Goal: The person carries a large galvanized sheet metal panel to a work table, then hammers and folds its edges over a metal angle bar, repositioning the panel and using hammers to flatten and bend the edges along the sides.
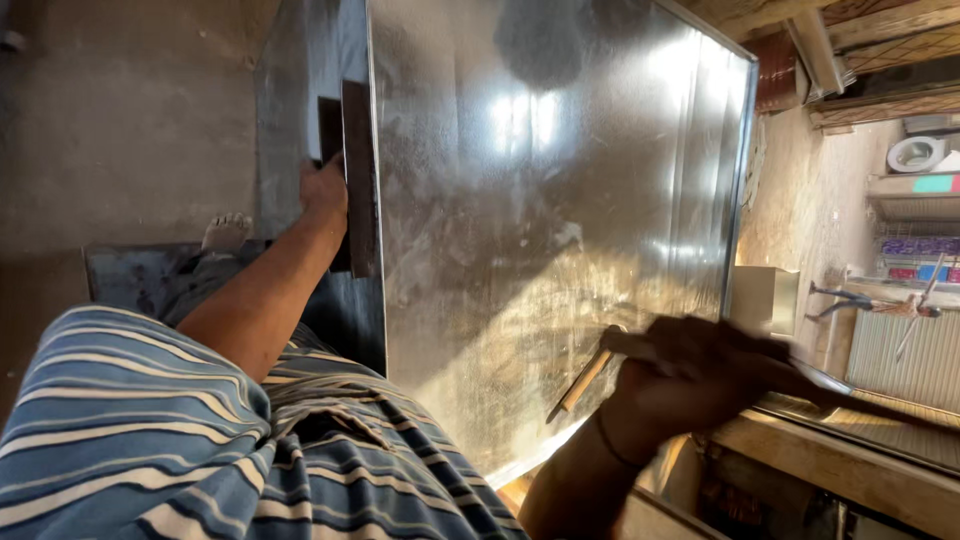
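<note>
Sheet-metal box (540,230) stands on edge in front of you, left hand (322,190) clamped round the dark flat bar (358,180) on its corner seam, right hand (690,375) closed on the wooden-handled hammer (585,380), blurred mid-swing; looks like seam-dressing, so land square.

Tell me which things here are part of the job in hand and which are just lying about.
In hand:
- metal box
- dark bar on its edge, steadied by the left hand
- wooden-handled tool, gripped by the right hand (blurred)

Lying about:
- small box
- shelves at far right
- wooden bench
</note>
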